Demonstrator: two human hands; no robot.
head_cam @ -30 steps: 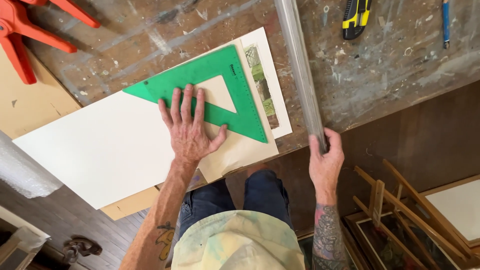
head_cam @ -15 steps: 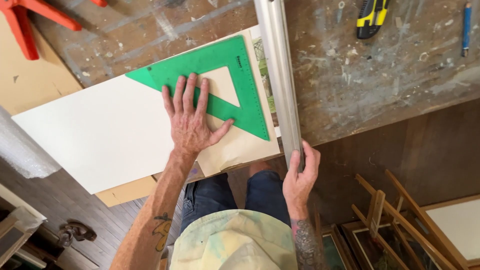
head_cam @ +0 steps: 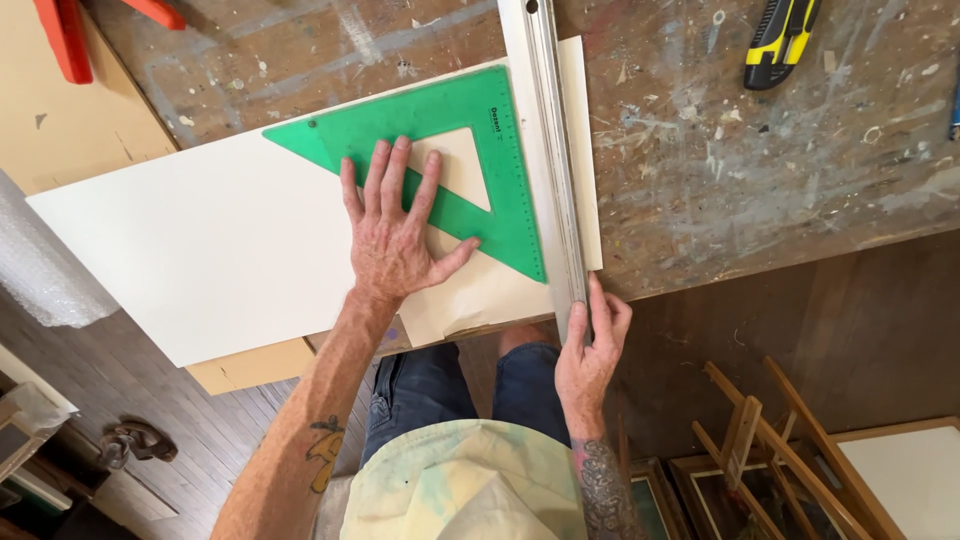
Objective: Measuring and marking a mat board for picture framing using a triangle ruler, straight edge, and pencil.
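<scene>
Pressing flat with fingers spread, the left hand (head_cam: 395, 235) lies open on the green plastic set square (head_cam: 440, 150), which rests on a white board (head_cam: 200, 250). The right hand (head_cam: 590, 345) grips the near end of a long metal straightedge (head_cam: 550, 150) at the table edge; the straightedge lies on the board, just beside the set square's long graduated side, seemingly touching it. Under the white board lies a tan sheet of cardboard (head_cam: 250, 365). Both rest on a paint-spattered wooden worktable (head_cam: 720, 170). Well apart, a yellow-and-black utility knife (head_cam: 780, 35) sits at the far right, and a red clamp (head_cam: 70, 35) at the far left.
</scene>
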